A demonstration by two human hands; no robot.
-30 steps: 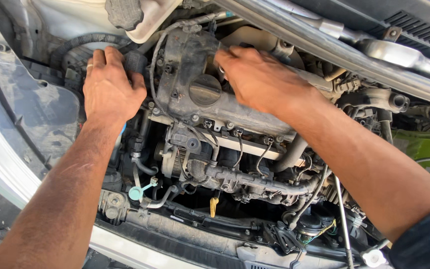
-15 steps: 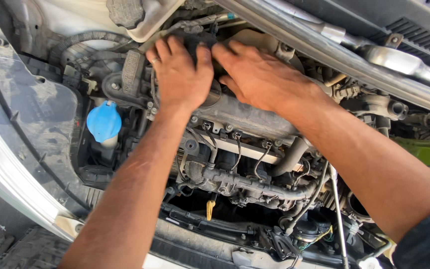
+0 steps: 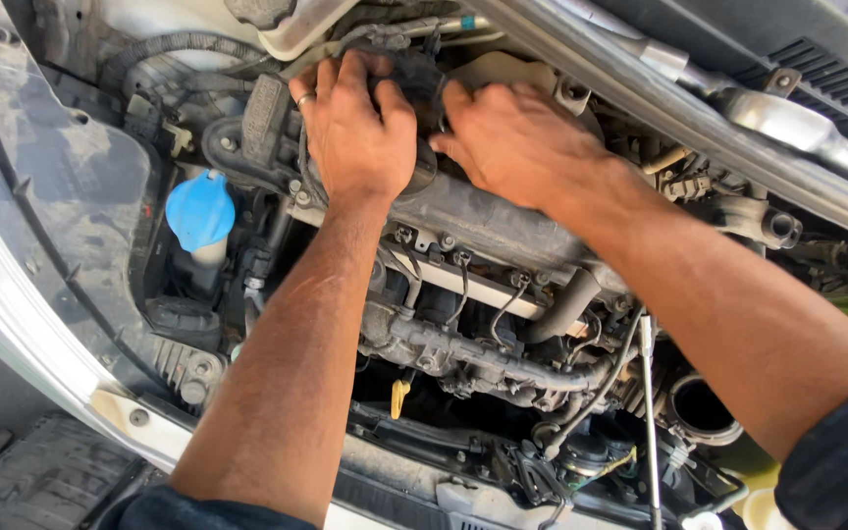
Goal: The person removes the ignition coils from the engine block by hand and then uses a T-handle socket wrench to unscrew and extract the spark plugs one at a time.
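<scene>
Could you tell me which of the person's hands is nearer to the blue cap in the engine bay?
Left. The left hand rests on top of the engine, just up and right of the blue cap. The right hand lies farther right, beyond the left hand.

Grimy engine top [image 3: 483, 211] under both hands

Dull grey metal, lying across the bay's far middle; a dark part [image 3: 419, 79] sits at its far end.

My left hand [image 3: 355, 132] covers the dark engine part [image 3: 419, 79] it rests on, so I can't tell the grip (fingertips hidden). My right hand [image 3: 522, 142] hides the engine cover [image 3: 483, 221] beneath; its sleeve runs off-frame.
</scene>
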